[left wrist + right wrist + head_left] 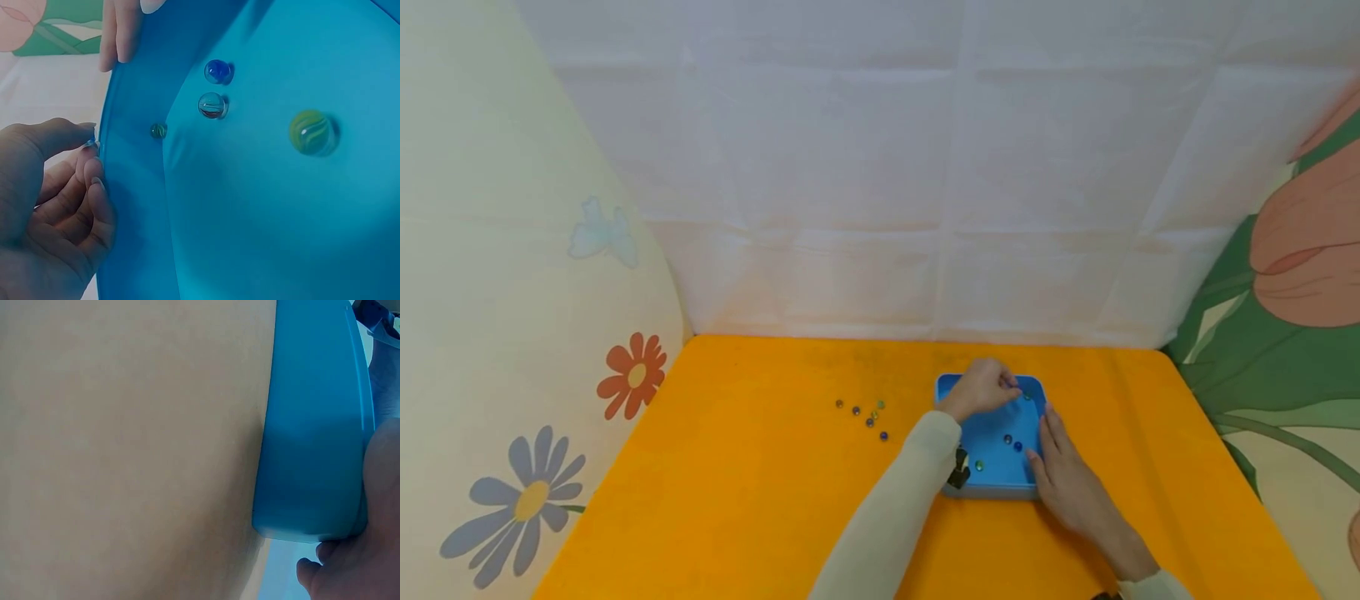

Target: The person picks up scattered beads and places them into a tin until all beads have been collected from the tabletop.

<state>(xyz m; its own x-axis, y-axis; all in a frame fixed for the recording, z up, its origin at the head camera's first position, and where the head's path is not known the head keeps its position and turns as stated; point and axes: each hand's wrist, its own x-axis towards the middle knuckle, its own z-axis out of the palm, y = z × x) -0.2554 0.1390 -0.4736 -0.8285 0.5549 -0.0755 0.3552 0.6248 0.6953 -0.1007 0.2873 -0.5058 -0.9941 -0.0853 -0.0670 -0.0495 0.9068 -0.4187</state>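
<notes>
A blue tray (992, 429) with raised walls holds several glass marbles. In the left wrist view these include a blue marble (217, 72), a clear one with a dark streak (212, 105), a yellow-green one (311, 132) and a small green one (158, 130) by the far wall. My left hand (981, 388) is over the tray's far part, thumb and fingertips pinching a marble (91, 141), mostly hidden, with a blue glint showing. Along the tray's right side rests my right hand (1067, 483), fingers straight at the rim, thumb tip over the inside.
Left of the tray, several loose marbles (870, 422) lie on the orange tabletop (737, 483). A white cloth wall (820, 183) rises behind the table. Flower-printed cloths (490, 292) stand on both sides.
</notes>
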